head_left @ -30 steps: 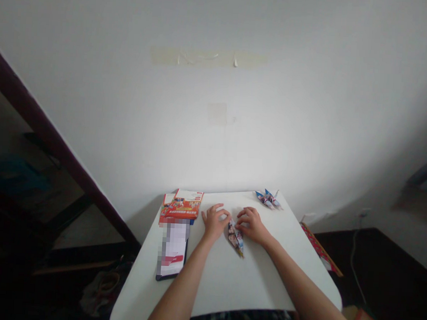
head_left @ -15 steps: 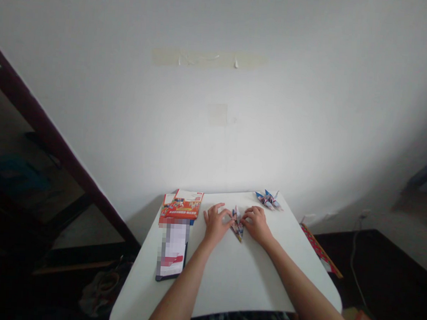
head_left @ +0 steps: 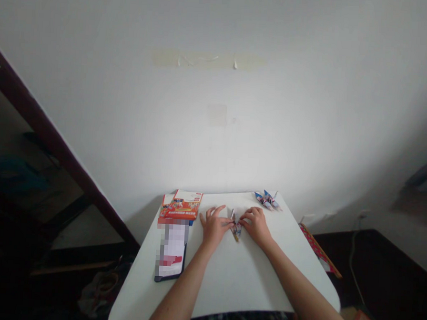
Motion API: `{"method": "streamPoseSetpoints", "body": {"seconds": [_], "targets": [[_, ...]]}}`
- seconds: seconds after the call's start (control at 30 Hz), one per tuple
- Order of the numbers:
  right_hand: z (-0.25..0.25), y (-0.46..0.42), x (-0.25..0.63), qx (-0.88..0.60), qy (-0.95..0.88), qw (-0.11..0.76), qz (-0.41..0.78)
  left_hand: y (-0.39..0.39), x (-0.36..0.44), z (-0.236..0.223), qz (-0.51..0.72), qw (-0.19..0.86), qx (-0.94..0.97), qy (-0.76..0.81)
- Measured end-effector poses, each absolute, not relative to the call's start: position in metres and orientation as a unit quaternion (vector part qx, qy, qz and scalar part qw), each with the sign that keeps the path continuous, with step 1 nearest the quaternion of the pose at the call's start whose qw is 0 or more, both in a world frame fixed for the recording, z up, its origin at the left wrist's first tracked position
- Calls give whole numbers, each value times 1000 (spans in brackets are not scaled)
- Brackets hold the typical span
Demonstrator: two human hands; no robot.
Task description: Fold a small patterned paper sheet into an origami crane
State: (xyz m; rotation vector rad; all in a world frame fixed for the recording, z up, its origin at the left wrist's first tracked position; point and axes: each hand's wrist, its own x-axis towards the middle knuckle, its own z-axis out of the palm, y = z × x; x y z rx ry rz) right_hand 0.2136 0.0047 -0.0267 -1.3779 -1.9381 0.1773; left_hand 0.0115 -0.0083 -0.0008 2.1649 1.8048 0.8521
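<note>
“Wall [head_left: 309, 112] at the far side; what stands before it?”

“White table [head_left: 250, 286]. Red-and-white booklets [head_left: 180, 207] lie far left, a phone [head_left: 176, 251] just nearer.”

“And the hands?”

“Left hand [head_left: 213, 230] and right hand [head_left: 258, 226] pinch opposite sides of a folded paper [head_left: 236, 229] between them, mid-table.”

“Others?”

“Two similar folded pieces [head_left: 264, 201], side by side near the far right corner.”

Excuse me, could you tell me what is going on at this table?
A person's left hand and right hand hold a folded paper by its sides at the white table. Two more folded papers lie near the table's far right corner. To the left are booklets and, nearer the person, a phone or tablet.
</note>
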Motion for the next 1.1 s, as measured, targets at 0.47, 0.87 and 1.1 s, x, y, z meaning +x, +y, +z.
{"method": "streamPoseSetpoints", "body": {"seconds": [0.47,0.87,1.1], "targets": [[-27,3,209,-550,-755,353,63,-6,19,4,273,110,709,641],[-12,-4,199,-597,-740,307,44,-3,21,4,261,97,707,650],[-9,-5,196,-619,-731,280,58,-2,23,3,233,104,711,655]]}}
